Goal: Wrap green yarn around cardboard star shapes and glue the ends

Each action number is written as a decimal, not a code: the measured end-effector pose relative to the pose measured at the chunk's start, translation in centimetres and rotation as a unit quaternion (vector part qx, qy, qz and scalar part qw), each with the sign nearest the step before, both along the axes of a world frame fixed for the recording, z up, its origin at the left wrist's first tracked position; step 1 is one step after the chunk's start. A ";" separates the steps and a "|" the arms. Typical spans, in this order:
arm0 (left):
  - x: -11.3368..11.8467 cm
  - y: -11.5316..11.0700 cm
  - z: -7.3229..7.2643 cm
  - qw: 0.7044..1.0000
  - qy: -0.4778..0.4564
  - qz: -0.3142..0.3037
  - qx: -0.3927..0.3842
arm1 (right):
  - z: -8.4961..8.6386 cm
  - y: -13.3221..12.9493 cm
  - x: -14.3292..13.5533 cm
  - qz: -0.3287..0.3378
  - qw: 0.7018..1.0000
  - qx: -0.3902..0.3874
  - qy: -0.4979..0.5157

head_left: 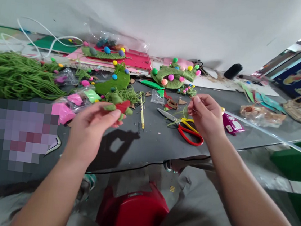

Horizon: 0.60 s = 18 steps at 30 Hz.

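My left hand (90, 126) pinches a small green yarn-wrapped figure with red felt (123, 106) between thumb and fingers, above the grey table. My right hand (207, 114) is raised on the other side, thumb and fingertips pressed together. What lies in that pinch, possibly a thin strand, is too fine to make out. Just below the right hand are scissors (190, 135) with red and yellow handles, blades pointing left, and loose bits of green yarn around them. A pale yellow stick (142, 112) lies between my hands.
Green yarn (16, 76) is heaped at the left. Behind are green wrapped shapes with coloured pompoms (171, 77) and red sheets (137, 60). A purple packet (233, 124) and a clear rod (273, 134) are at the right. A red stool (134, 209) stands below the table edge.
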State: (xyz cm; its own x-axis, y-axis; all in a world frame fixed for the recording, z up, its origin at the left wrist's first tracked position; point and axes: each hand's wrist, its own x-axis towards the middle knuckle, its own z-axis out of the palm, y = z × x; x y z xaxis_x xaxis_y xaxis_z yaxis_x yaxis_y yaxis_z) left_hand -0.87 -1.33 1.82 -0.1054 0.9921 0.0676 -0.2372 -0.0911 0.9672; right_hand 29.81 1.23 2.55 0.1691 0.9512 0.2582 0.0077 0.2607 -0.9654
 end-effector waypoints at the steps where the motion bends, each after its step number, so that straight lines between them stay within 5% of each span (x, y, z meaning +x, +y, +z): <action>1: 0.4 -0.2 -0.2 0.999 0.028 -0.028 -0.015 | 0.1 -0.2 -0.3 0.017 1.000 -0.002 0.011; 7: 1.9 -0.7 -0.7 0.967 0.192 -0.143 -0.083 | 0.6 -0.8 -1.1 0.105 0.992 -0.063 0.035; 10: 1.9 -0.5 -1.0 0.958 0.230 -0.150 -0.084 | -0.2 -0.6 -0.5 0.030 0.988 -0.064 -0.139; 13: 1.8 -0.4 -1.3 0.954 0.251 -0.146 -0.072 | -1.2 -0.6 0.4 -0.064 0.944 -0.038 -0.322; 18: 2.1 -0.8 -1.6 0.939 0.309 -0.137 -0.059 | -1.6 -0.9 1.7 -0.064 0.898 0.029 -0.435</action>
